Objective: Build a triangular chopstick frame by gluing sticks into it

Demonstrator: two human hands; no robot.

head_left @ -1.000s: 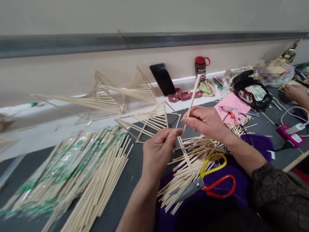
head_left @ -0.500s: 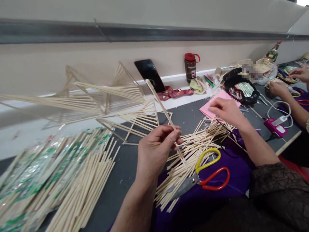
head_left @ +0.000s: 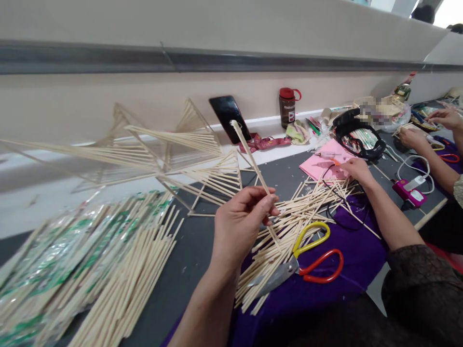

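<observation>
The left hand (head_left: 242,226) pinched one stick (head_left: 249,154) between thumb and fingers, tilted up above the pile (head_left: 289,226). The right hand (head_left: 356,168) lay at the pink paper (head_left: 318,166). Its fingers were hard to see, so I cannot tell its grip. The bottle (head_left: 288,106) label was too small to read.

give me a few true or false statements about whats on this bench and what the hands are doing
1. The left hand pinches a single stick. True.
2. The right hand holds the scissors. False: they lie on the purple cloth; the right hand is by the pink sheet.
3. The phone lies flat on the table. False: it leans against the wall.
4. The bottle has a red lid. True.
</observation>
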